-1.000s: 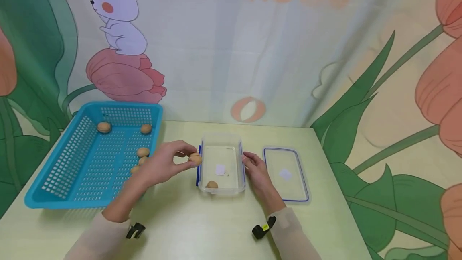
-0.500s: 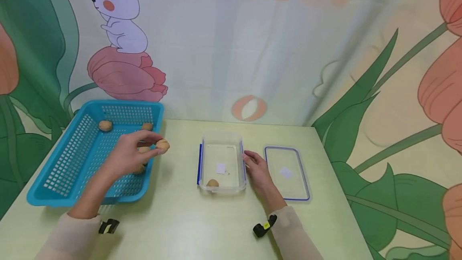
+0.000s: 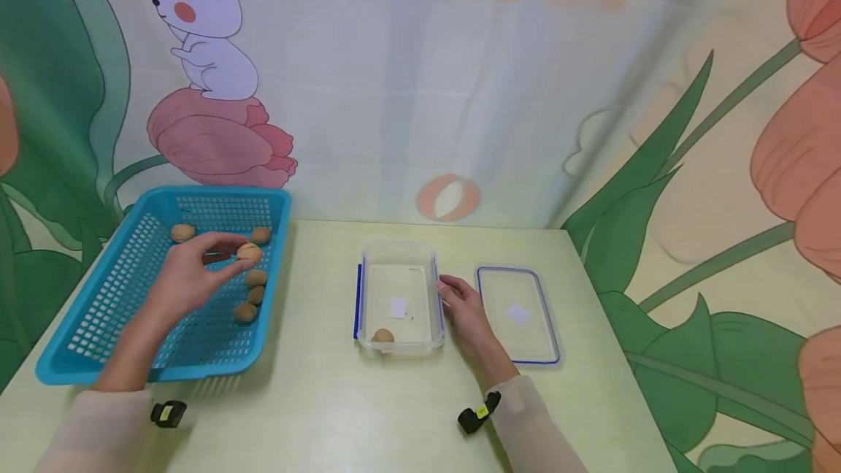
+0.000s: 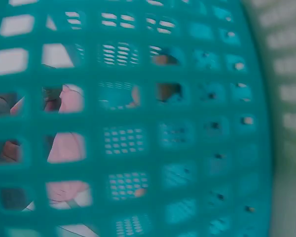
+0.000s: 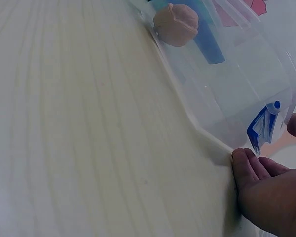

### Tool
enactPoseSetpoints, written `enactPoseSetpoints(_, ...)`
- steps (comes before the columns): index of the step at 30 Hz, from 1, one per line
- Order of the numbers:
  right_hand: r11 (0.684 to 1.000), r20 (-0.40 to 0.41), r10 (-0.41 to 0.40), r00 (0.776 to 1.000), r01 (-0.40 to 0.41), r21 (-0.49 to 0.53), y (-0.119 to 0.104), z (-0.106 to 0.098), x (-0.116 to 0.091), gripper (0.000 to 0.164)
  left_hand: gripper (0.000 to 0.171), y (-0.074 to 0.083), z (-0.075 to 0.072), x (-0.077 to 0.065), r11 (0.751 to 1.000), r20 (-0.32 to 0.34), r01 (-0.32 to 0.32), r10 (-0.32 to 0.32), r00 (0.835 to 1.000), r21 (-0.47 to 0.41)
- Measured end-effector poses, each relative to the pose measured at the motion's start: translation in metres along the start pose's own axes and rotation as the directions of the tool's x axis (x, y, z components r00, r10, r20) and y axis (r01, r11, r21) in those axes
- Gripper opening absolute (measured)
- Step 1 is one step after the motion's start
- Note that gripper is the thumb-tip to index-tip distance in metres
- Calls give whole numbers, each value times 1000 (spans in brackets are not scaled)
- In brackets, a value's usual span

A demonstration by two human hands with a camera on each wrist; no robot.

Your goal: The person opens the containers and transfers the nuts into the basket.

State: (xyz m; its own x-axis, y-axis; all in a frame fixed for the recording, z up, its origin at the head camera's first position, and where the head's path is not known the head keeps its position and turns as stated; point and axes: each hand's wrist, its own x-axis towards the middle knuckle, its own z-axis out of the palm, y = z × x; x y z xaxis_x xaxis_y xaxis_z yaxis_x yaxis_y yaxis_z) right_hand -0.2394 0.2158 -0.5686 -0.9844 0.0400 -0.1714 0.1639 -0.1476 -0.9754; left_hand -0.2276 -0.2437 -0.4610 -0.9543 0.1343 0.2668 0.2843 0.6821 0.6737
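In the head view, my left hand (image 3: 185,276) pinches a walnut (image 3: 250,253) between thumb and fingers, over the blue plastic basket (image 3: 279,290). Several walnuts (image 3: 246,312) lie in that basket, mostly along its right side. My right hand (image 3: 465,312) rests its fingers against the right side of a clear plastic box (image 3: 401,348); the right wrist view also shows this right hand (image 5: 271,192) at the box wall. One walnut (image 3: 383,336) sits in the box's near left corner. Basket mesh (image 4: 153,113) fills most of the left wrist view, hiding the left hand.
A clear lid (image 3: 519,338) with a blue seal lies right of the box. A blue clasp (image 3: 358,301) hangs along the box's left side. Behind the pale table (image 3: 342,414) hangs a printed curtain (image 3: 368,130).
My left hand has moved left with the walnut, from the box's left edge to above the basket. The right hand stays against the box.
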Motion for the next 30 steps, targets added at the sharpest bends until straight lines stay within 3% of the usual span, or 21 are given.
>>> enactPoseSetpoints(5,1000,-8,2,1000,-3,-24,-1,3,-1,47,50,-13,-1,-1,998,46,68,-68,997,-9)
enactPoseSetpoints(15,1000,-5,7,1000,-7,-19,-3,3,-2,48,52,-27,1,1,994,138,110,-112,984,21)
enactPoseSetpoints(24,1000,-23,18,1000,-18,-6,-6,2,0,45,56,-27,0,5,987,193,145,-156,969,68)
enactPoseSetpoints(30,1000,-11,22,1000,-22,-11,-2,3,-1,47,56,-31,-1,-1,985,212,152,-167,963,83)
